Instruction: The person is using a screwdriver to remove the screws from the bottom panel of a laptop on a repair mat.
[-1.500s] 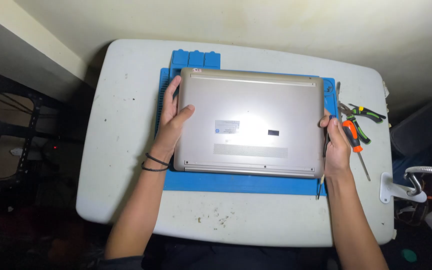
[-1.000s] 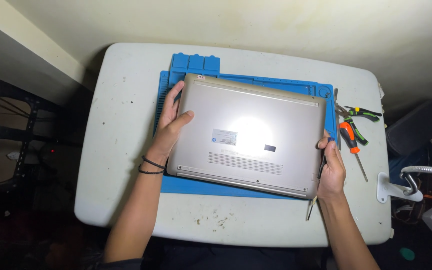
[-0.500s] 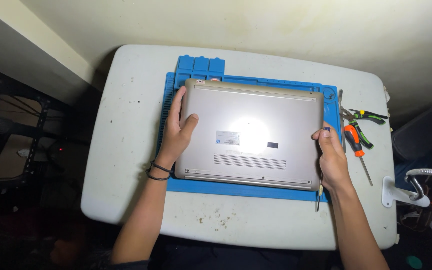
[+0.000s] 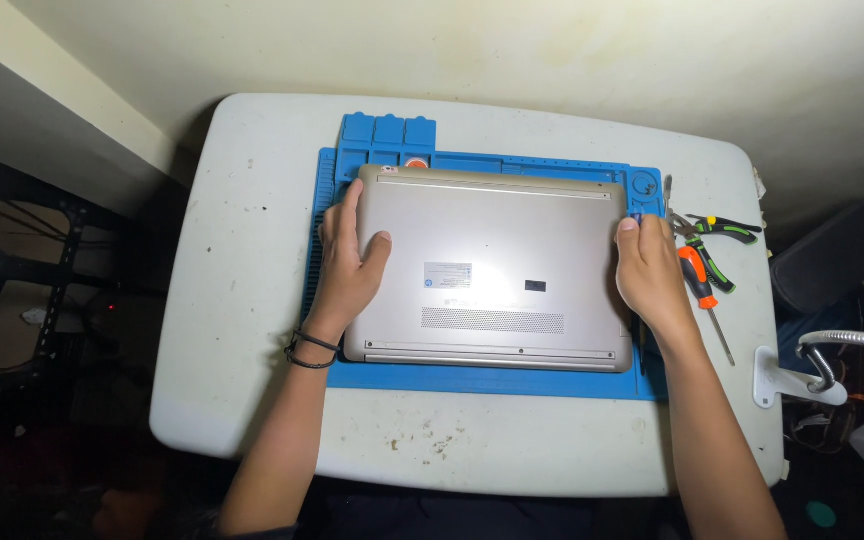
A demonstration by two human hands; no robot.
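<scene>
The laptop (image 4: 492, 270) covers most of the blue mat (image 4: 492, 382), with both hands (image 4: 350, 270) pressed against its short sides. Bare table (image 4: 252, 200) lies open on the left and along the near edge. On the right, an orange-handled screwdriver (image 4: 700, 283) and what look like green-handled pliers (image 4: 722, 228) crowd the narrow strip beside the mat.

Single head view, straight down, near table (image 4: 252, 300)
</scene>
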